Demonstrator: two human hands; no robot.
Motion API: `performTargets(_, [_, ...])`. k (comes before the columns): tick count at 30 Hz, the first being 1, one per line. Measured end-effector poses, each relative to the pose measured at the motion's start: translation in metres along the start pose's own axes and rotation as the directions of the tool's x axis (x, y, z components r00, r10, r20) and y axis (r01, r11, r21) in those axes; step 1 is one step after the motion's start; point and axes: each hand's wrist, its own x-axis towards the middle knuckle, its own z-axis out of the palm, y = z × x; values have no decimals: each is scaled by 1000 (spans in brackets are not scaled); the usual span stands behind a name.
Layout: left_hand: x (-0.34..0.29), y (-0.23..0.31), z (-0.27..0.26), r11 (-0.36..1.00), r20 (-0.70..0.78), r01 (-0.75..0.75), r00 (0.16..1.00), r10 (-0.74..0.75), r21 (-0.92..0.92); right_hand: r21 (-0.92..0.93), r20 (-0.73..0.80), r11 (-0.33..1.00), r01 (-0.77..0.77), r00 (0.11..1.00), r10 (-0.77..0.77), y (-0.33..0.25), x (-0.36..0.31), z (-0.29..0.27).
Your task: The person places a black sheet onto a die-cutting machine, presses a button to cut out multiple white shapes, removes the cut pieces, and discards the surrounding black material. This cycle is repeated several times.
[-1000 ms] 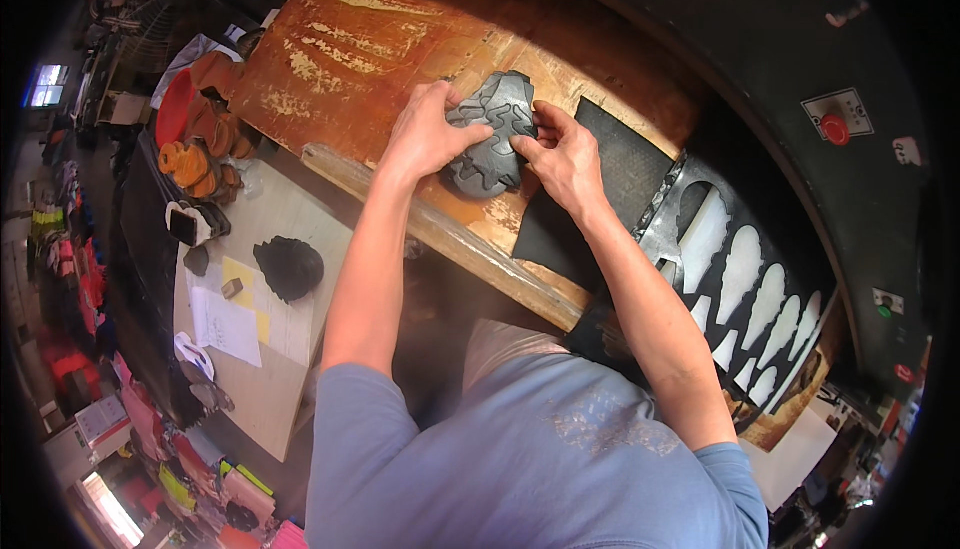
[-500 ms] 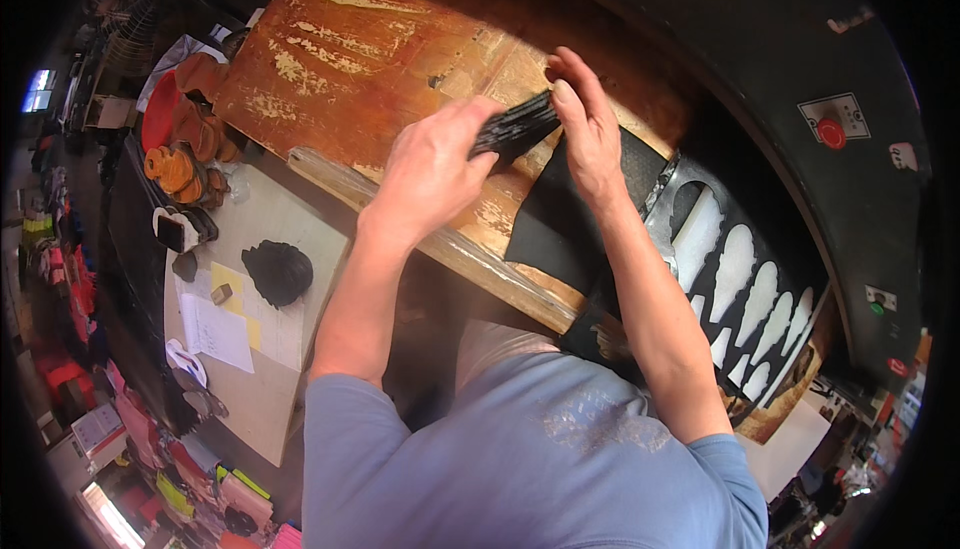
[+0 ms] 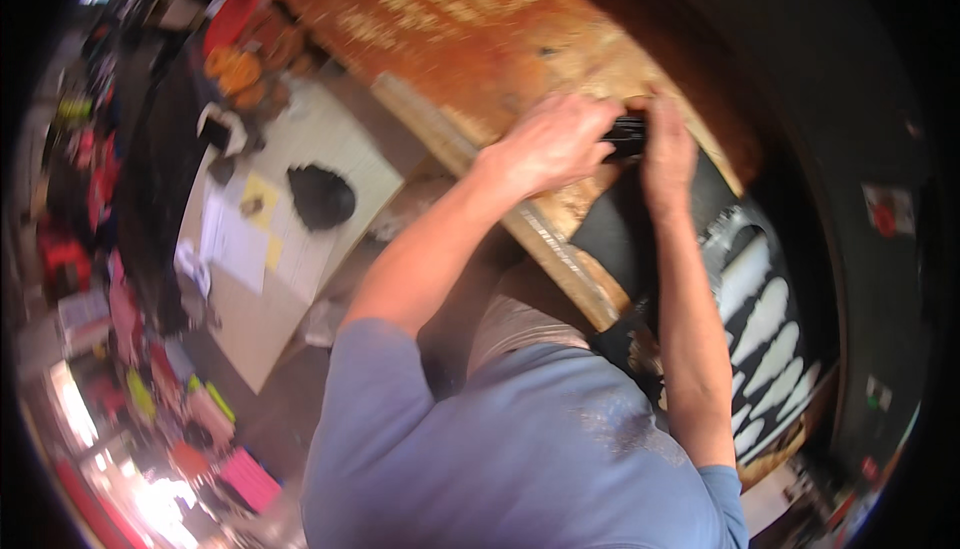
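Between my hands is a small stack of thin black pieces [image 3: 626, 136], their layered edges partly showing. My left hand [image 3: 565, 139] is closed round its left end. My right hand [image 3: 668, 159] closes against the other end, fingers held together; its fingertips are blurred. Just below the stack, a black sheet [image 3: 622, 224] lies on the worn wooden board [image 3: 470, 39]. Further right, a black sheet with elongated cut-outs [image 3: 728, 341] shows pale material through the gaps.
A pale side table [image 3: 245, 349] at left carries a dark rounded pile [image 3: 322, 196] and white paper [image 3: 235, 244]. Orange-brown pieces [image 3: 235, 74] sit near a red round item [image 3: 232, 17]. A dark machine body with a red button [image 3: 884, 217] borders the right side.
Both hands have moved right and lower with the black stack, above the board. My right hand has come in closer around its end. The whole view has shifted and blurred.
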Motion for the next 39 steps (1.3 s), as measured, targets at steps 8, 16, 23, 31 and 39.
performTargets(8, [-19, 10, 5, 994, -106, -25, 994, 13, -107, 130, 225, 979, -157, 966, 125, 3, 15, -7])
performTargets(16, [-138, -53, -20, 388, -429, -210, 624, -653, -897, -41, 39, 999, -34, 999, 36, 19, -15, -30])
performTargets(23, [-294, -177, -36, 200, -294, -345, 245, -924, -917, -256, 143, 951, 174, 980, -141, 34, -24, -26])
performTargets(31, [-333, -265, -5, 288, -281, -24, -151, -948, -957, -296, 193, 914, 278, 954, -228, 34, -22, -26])
performTargets(39, [-336, -291, 16, 301, -282, -164, -131, -950, -939, -371, 218, 861, 348, 934, -284, 25, -23, -26])
